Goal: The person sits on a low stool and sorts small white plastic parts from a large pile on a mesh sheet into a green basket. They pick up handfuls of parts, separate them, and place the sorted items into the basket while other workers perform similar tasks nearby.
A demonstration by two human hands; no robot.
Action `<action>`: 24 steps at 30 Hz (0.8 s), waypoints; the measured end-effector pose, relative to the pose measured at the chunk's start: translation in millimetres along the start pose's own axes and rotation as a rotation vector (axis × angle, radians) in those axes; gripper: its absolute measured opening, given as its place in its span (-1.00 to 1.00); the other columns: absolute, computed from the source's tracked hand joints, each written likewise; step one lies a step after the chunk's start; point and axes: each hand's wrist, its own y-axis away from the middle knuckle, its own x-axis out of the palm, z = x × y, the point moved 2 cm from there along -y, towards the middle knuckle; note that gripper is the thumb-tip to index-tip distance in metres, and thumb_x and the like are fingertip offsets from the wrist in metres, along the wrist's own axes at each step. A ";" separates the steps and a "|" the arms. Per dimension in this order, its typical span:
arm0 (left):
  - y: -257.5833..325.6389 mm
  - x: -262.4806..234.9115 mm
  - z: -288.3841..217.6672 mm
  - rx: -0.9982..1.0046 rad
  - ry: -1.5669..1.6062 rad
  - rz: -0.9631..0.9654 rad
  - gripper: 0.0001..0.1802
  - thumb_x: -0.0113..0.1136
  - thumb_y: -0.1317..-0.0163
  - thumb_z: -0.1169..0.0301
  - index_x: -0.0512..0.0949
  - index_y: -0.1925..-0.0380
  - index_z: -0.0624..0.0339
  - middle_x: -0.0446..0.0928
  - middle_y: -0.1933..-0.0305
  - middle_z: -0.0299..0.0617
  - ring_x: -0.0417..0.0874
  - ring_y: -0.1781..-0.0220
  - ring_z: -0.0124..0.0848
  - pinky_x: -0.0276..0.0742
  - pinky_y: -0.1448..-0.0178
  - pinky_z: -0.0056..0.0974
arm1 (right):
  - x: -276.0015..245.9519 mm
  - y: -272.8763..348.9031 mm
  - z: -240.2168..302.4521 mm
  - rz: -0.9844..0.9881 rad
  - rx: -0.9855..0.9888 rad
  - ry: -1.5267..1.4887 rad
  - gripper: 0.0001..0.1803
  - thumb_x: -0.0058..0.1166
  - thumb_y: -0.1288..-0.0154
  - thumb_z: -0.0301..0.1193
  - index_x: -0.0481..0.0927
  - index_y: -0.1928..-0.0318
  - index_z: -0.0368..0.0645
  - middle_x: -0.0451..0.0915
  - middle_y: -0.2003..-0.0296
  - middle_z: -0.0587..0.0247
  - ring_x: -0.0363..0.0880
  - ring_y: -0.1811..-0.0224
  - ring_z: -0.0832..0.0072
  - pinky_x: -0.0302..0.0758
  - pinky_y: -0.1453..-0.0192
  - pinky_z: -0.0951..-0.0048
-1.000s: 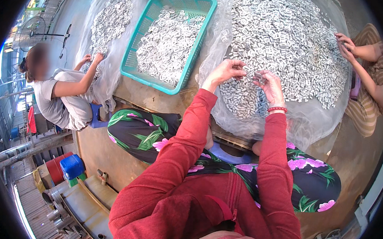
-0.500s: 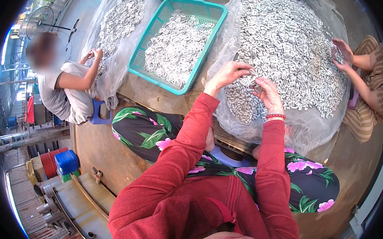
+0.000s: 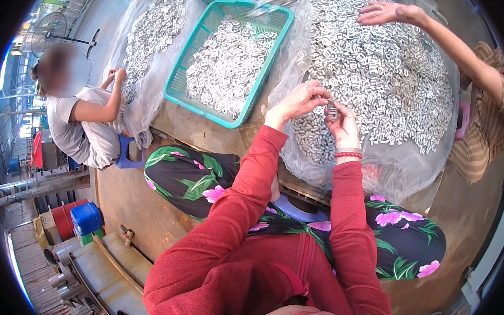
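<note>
My left hand (image 3: 298, 100) and my right hand (image 3: 341, 123) meet just above the near edge of a large heap of small grey metal pieces (image 3: 381, 79) lying on a clear plastic sheet. Both hands pinch one small dark grey metal piece (image 3: 332, 111) between their fingertips. I wear red sleeves and a red bead bracelet (image 3: 349, 155) on the right wrist. My legs in black floral trousers (image 3: 205, 181) are folded under my arms.
A teal plastic basket (image 3: 179, 82) half full of the same pieces stands left of the heap. A second heap (image 3: 150, 32) lies further left, where a seated person in grey (image 3: 77, 120) works. Another person's arm (image 3: 440, 39) reaches over the heap from the right. Red and blue containers (image 3: 78, 219) stand at lower left.
My hands have drawn slightly back from the heap and come together on one piece. The person on the right has stretched an arm out across the heap.
</note>
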 end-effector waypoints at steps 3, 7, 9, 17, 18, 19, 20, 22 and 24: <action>4.9 -4.4 11.3 -0.110 0.187 0.069 -0.79 0.16 -0.10 0.37 0.54 0.29 0.24 0.47 0.36 -0.23 0.49 0.26 -0.38 0.37 0.13 -0.34 | -1.3 -1.0 -11.0 0.025 0.054 -0.054 -0.85 0.04 -0.08 -0.49 0.46 0.29 -0.19 0.53 0.38 0.23 0.48 0.45 0.33 0.34 0.54 0.56; 10.1 -6.1 24.0 -0.228 0.368 0.132 -0.77 0.19 -0.09 0.34 0.56 0.32 0.26 0.49 0.34 -0.27 0.47 0.22 -0.49 0.38 0.12 -0.36 | 4.9 3.0 -15.6 -0.028 0.035 -0.047 -0.86 0.04 -0.08 -0.50 0.45 0.31 -0.24 0.50 0.42 0.20 0.45 0.47 0.35 0.35 0.54 0.55; 10.0 -4.5 21.0 -0.123 0.286 0.142 -0.75 0.21 -0.07 0.31 0.57 0.31 0.24 0.53 0.32 -0.24 0.49 0.23 -0.49 0.40 0.12 -0.35 | -2.1 -1.6 -13.6 -0.115 -0.006 -0.056 -0.86 0.05 -0.07 -0.51 0.45 0.32 -0.25 0.50 0.42 0.20 0.45 0.46 0.37 0.36 0.53 0.54; 15.4 -9.4 18.2 -0.297 0.455 0.167 -0.78 0.18 -0.12 0.36 0.57 0.27 0.26 0.52 0.34 -0.35 0.47 0.24 -0.59 0.37 0.10 -0.44 | 17.2 17.1 -4.9 0.119 0.062 0.101 -0.77 0.08 -0.17 -0.34 0.51 0.16 -0.10 0.53 0.30 0.32 0.48 0.32 0.52 0.40 0.18 0.47; 15.6 -8.8 23.0 -0.293 0.435 0.156 -0.76 0.17 -0.13 0.37 0.56 0.24 0.26 0.54 0.35 -0.35 0.46 0.24 -0.59 0.37 0.10 -0.44 | 19.4 18.2 -4.5 0.155 0.082 0.121 -0.77 0.07 -0.18 -0.33 0.51 0.16 -0.10 0.53 0.30 0.33 0.47 0.32 0.54 0.40 0.24 0.50; 15.9 -8.6 27.7 -0.304 0.453 0.134 -0.76 0.16 -0.14 0.37 0.56 0.23 0.27 0.54 0.35 -0.34 0.47 0.24 -0.58 0.38 0.10 -0.44 | 21.3 19.0 -4.5 0.190 0.102 0.142 -0.78 0.06 -0.20 -0.32 0.50 0.16 -0.10 0.52 0.30 0.35 0.46 0.33 0.55 0.39 0.29 0.54; 16.5 -8.4 32.4 -0.315 0.470 0.112 -0.75 0.16 -0.14 0.36 0.55 0.22 0.28 0.54 0.34 -0.34 0.47 0.24 -0.58 0.38 0.10 -0.43 | 22.7 19.6 -4.9 0.226 0.123 0.162 -0.78 0.04 -0.21 -0.30 0.50 0.16 -0.10 0.51 0.30 0.36 0.45 0.33 0.57 0.39 0.35 0.57; 15.8 -11.3 27.4 -0.326 0.493 0.091 -0.73 0.15 -0.14 0.37 0.54 0.20 0.30 0.53 0.34 -0.33 0.47 0.24 -0.57 0.39 0.12 -0.43 | 19.3 16.3 -4.6 0.292 0.147 0.182 -0.71 0.08 -0.19 -0.27 0.50 0.11 -0.12 0.52 0.28 0.34 0.49 0.32 0.54 0.43 0.34 0.53; 15.6 -12.8 25.1 -0.307 0.475 0.049 -0.73 0.15 -0.14 0.38 0.54 0.19 0.30 0.53 0.35 -0.33 0.47 0.26 -0.57 0.39 0.13 -0.44 | 17.8 17.3 -3.3 0.319 0.130 0.217 -0.71 0.09 -0.18 -0.29 0.49 0.12 -0.15 0.52 0.28 0.34 0.51 0.33 0.49 0.45 0.33 0.49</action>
